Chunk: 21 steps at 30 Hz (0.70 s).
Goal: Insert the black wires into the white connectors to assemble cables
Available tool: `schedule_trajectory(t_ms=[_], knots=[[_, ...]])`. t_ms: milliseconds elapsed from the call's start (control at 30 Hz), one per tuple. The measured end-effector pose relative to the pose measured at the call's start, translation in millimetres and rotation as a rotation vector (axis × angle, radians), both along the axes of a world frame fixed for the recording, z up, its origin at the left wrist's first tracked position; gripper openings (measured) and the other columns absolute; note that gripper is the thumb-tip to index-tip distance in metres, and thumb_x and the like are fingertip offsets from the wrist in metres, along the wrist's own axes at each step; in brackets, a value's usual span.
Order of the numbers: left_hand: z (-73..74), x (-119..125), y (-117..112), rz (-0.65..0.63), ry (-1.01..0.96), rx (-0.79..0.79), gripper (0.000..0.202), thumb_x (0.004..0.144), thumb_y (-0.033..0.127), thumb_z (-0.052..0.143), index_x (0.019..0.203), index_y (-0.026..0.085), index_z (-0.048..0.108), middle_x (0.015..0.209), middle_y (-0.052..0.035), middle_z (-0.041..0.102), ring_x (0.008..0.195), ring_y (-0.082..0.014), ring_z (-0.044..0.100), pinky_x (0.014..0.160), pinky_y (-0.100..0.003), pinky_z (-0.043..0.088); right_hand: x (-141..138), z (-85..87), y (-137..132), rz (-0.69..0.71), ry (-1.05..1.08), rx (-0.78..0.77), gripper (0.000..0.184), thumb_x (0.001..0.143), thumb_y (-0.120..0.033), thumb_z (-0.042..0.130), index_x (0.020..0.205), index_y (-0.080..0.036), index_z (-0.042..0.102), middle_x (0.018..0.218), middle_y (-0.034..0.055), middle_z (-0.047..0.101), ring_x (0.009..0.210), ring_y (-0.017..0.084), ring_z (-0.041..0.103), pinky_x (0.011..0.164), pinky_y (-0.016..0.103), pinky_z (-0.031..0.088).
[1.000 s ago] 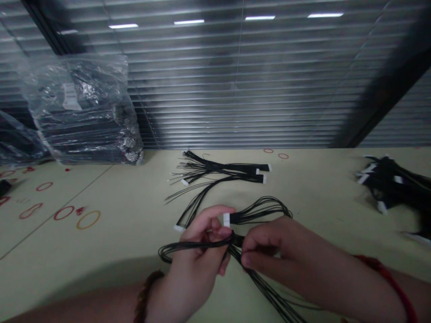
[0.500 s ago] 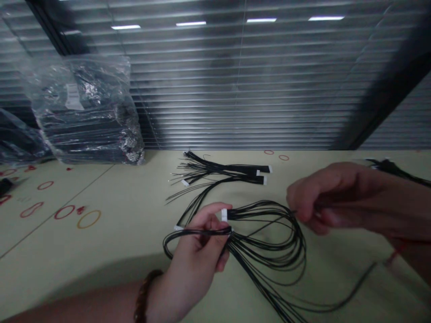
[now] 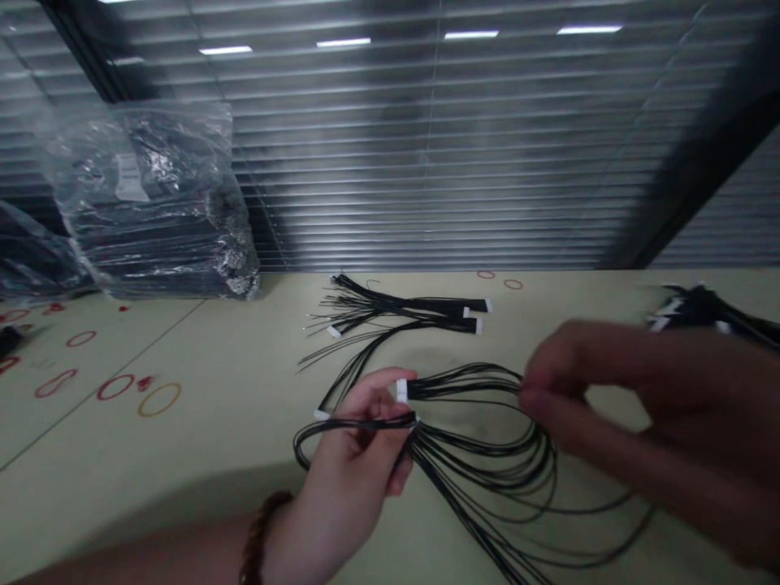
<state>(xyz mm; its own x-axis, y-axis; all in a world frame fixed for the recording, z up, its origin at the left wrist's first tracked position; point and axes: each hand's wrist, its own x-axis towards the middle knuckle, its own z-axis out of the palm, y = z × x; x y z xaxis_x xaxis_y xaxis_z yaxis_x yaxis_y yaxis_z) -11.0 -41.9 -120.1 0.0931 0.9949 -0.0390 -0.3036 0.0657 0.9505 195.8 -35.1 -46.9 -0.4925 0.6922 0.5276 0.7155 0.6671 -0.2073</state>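
Note:
My left hand [image 3: 359, 463] is closed around a black wire harness [image 3: 487, 447] near its white connectors. One white connector [image 3: 402, 391] stands above my fingertips, and wires loop from it to the right and back toward the hand. Loose wire ends trail down past the lower edge of the view. At the right, my right hand [image 3: 639, 414] is blurred, with thumb and forefinger pinched at the outer bend of the loop. Which wires they grip is hard to make out.
Behind my left hand lie more black wire bundles [image 3: 414, 307] with white connectors. Another pile of harnesses [image 3: 700, 305] is at the right. A clear plastic bag [image 3: 158, 211] of wires stands at the left by the blinds [image 3: 426, 162]. Rubber bands [image 3: 160, 400] are scattered on the table [image 3: 231, 349].
My right hand has turned and come slightly lower, its thumb and forefinger now pinching at the loop. The harness pile at the right shows more. My left hand holds almost still.

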Motion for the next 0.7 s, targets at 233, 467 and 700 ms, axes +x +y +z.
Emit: schedule_trajectory(t_ms=[233, 467, 700], knots=[[1.6, 0, -3, -0.04, -0.061, 0.033, 0.022, 0.079, 0.022, 0.064, 0.1, 0.023, 0.057, 0.066, 0.0075, 0.047, 0.038, -0.0004, 0.037, 0.034, -0.011, 0.025, -28, -27.8, -8, 0.099, -0.113, 0.166, 0.022, 0.09, -0.016, 0.042, 0.072, -0.019, 0.054, 0.061, -0.0029, 0.051, 0.053, 0.013, 0.047, 0.053, 0.029, 0.03], [1.6, -1, -4, -0.058, -0.051, 0.063, 0.016, 0.082, 0.019, 0.06, 0.098, 0.024, 0.059, 0.064, 0.0068, 0.048, 0.039, -0.0014, 0.037, 0.033, -0.01, 0.024, -28, -26.0, -7, 0.107, -0.097, 0.173, 0.024, 0.091, -0.016, 0.04, 0.072, -0.019, 0.055, 0.062, -0.0035, 0.052, 0.056, 0.011, 0.047, 0.057, 0.029, 0.03], [1.2, 0, -5, -0.083, -0.077, 0.077, 0.015, 0.083, 0.018, 0.06, 0.097, 0.025, 0.06, 0.064, 0.007, 0.047, 0.039, -0.001, 0.036, 0.034, -0.01, 0.026, -29, -25.6, -8, 0.112, -0.098, 0.19, 0.027, 0.092, -0.016, 0.039, 0.071, -0.018, 0.056, 0.062, -0.0027, 0.052, 0.056, 0.012, 0.048, 0.057, 0.029, 0.03]])
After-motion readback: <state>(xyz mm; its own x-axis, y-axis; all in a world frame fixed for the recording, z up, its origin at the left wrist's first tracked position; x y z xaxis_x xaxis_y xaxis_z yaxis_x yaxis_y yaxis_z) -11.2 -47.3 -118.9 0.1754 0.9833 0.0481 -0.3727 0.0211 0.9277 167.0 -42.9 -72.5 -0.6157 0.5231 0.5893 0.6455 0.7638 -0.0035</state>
